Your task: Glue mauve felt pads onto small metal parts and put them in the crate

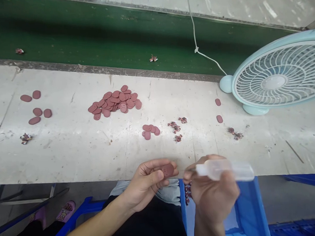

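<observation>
Between the thumb and fingers of my left hand (pixel 147 182) is a reddish-brown oval disc (pixel 168 170) with small holes in it. My right hand (pixel 214 192), a little blurred, grips a translucent squeeze bottle (pixel 226 169) lying sideways, its thin tip pointing left toward the disc but apart from it. Beyond my hands lie a small group of similar discs (pixel 147 135) and a larger heap of them (pixel 115 100). Several small dark red and white figure-like pieces (pixel 177 138) lie right of the small group.
A light blue fan (pixel 273 82) stands at the right, its white cord (pixel 194 28) crossing the green belt (pixel 90 44). More discs (pixel 34 120) lie at the left of the white table (pixel 77 154). A blue bin (pixel 253 204) stands below the table edge, under my right hand.
</observation>
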`<action>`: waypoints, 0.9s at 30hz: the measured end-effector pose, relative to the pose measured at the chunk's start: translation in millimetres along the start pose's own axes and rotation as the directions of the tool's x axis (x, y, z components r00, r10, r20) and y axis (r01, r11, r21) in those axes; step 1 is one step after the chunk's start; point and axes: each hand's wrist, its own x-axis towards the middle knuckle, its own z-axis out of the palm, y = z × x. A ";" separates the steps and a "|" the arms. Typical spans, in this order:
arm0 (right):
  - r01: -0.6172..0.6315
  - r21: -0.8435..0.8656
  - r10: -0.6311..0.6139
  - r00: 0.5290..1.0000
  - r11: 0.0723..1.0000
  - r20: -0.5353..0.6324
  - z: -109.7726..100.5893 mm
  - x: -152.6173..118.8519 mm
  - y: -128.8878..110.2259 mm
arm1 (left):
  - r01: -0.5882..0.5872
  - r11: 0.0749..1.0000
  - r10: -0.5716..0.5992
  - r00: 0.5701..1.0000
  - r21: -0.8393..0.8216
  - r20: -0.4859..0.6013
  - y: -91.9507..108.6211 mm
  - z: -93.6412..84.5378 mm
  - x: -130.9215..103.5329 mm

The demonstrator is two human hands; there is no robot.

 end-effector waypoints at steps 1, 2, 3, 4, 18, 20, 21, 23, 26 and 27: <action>-0.044 0.176 0.047 0.999 0.983 -0.014 -6.3 13.6 -6.2 | -0.006 1.000 0.006 1.000 -0.005 0.012 1.2 -0.2 0.3; -0.113 0.396 0.126 0.992 0.911 -0.006 -16.1 29.3 -10.8 | -0.012 1.000 0.012 1.000 -0.010 0.021 2.6 -0.6 0.5; -0.196 0.619 0.220 0.975 0.760 0.038 -28.7 46.2 -13.2 | -0.017 1.000 0.017 0.999 -0.013 0.030 4.1 -1.1 0.7; -0.257 0.802 0.289 0.951 0.540 0.111 -43.1 63.4 -13.5 | -0.020 1.000 0.021 0.999 -0.018 0.035 5.6 -1.9 0.8; 0.294 -0.446 -0.160 0.936 0.845 0.314 47.7 124.3 -27.2 | -0.097 0.994 0.087 0.983 -0.055 -0.162 42.5 -23.8 -3.3; 0.367 -0.589 -0.198 0.922 0.720 0.333 97.9 175.3 -27.7 | -0.122 0.991 0.109 0.978 -0.060 -0.180 46.4 -21.6 -5.3; 0.394 -0.649 -0.219 0.916 0.651 0.337 120.3 204.1 -27.9 | -0.138 0.989 0.125 0.975 -0.059 -0.186 47.6 -20.4 -6.6; 0.410 -0.742 -0.234 0.912 0.530 0.336 156.3 257.7 -30.2 | -0.173 0.983 0.158 0.967 -0.056 -0.202 48.9 -18.6 -9.6; 0.378 -0.829 -0.225 0.924 0.412 0.309 187.8 308.2 -38.9 | -0.207 0.976 0.189 0.958 -0.064 -0.218 47.9 -19.7 -14.5; 0.361 -0.845 -0.219 0.930 0.393 0.296 193.7 316.3 -42.3 | -0.214 0.974 0.194 0.956 -0.071 -0.220 47.0 -21.0 -15.9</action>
